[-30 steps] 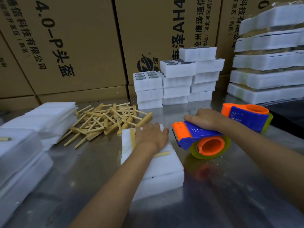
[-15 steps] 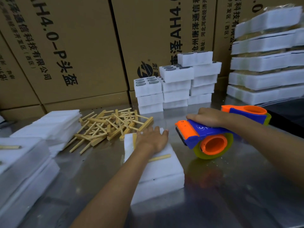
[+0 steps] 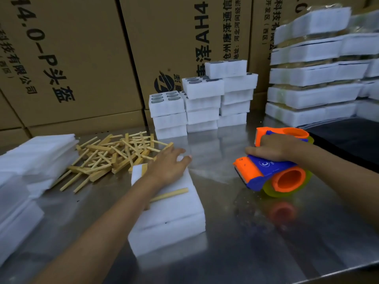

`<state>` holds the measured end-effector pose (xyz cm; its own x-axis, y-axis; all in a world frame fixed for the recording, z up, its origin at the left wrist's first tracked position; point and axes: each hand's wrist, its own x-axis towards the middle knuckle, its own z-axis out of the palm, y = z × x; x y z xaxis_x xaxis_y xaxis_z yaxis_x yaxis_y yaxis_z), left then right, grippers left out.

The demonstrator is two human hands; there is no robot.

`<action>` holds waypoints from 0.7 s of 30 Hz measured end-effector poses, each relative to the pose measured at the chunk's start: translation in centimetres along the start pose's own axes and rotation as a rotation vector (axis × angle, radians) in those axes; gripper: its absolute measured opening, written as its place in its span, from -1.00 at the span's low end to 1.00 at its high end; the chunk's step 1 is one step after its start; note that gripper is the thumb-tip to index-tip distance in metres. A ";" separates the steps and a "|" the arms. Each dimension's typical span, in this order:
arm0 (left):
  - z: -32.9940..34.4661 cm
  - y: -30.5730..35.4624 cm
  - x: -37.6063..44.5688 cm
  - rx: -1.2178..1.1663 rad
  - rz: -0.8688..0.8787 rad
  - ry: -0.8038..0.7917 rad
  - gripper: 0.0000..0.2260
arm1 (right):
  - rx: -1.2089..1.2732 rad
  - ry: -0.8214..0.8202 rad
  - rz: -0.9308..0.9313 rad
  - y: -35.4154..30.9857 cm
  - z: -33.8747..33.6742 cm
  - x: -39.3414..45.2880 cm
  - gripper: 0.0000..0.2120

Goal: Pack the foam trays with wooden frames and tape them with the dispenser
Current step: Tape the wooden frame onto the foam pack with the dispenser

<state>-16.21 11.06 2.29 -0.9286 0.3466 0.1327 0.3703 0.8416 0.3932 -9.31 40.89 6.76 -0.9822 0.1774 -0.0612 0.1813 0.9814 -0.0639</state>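
Left fingers: we had our left hand (image 3: 167,168) flat on the far end of the stacked foam trays (image 3: 170,214), fingers (image 3: 180,158) straight and slightly spread, pressing down, clamped on nothing
Right fingers: our right hand (image 3: 274,149) lay over the blue body of the tape dispenser (image 3: 270,175), fingers (image 3: 254,152) curled round it in a grip
Key relation: the trays lay to the left of the dispenser and a little nearer to us, with bare metal between them; the orange blade end pointed leftward, towards the trays
Long axis: the trays ran away from us, tilted slightly left; one wooden frame strip (image 3: 169,195) lay across the top, crosswise to that axis, and another (image 3: 141,167) peeped out by our left wrist
Nearer hand: the left was already on the trays; the right, we judged, had to carry the dispenser leftward to reach them
Surface: the bench (image 3: 246,232) was shiny metal, likely slippery under light foam
Loose strips: a heap of wooden sticks (image 3: 114,154) lay just beyond the trays, to the left
Room: filled foam blocks (image 3: 203,99) were stacked at the back, wrapped bundles (image 3: 313,78) at the right, flat foam sheets (image 3: 26,167) at the left, a second dispenser (image 3: 287,133) behind our right hand, cardboard cartons (image 3: 82,58) behind all
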 end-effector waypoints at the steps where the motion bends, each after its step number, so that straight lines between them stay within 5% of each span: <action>1: -0.2 0.2 -0.1 0.071 0.086 0.094 -0.63 | -0.033 0.013 0.012 -0.4 0.4 0.3 -0.54; 4: -0.3 2.3 -0.3 0.269 0.322 0.122 -0.72 | -0.108 0.048 0.010 -1.3 1.0 0.3 -0.55; 9: 1.9 6.7 -0.7 -0.139 0.126 -0.373 -0.63 | -0.092 0.118 0.034 -1.6 1.5 0.5 -0.56; 14: 3.2 5.5 -0.5 -0.125 0.154 -0.183 -0.73 | -0.075 0.158 0.103 -1.4 1.3 0.1 -0.55; 17: 2.9 5.4 -0.5 -0.332 0.168 -0.204 -0.80 | -0.136 0.118 0.095 -2.7 1.3 -0.1 -0.55; 21: 2.9 5.2 -0.9 -0.211 0.191 -0.210 -0.89 | -0.374 0.137 0.032 -6.0 2.2 0.3 -0.58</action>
<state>-13.37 16.29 1.55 -0.8098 0.5853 0.0409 0.5032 0.6569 0.5615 -10.59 34.87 4.90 -0.9783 0.1919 0.0775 0.2065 0.9297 0.3050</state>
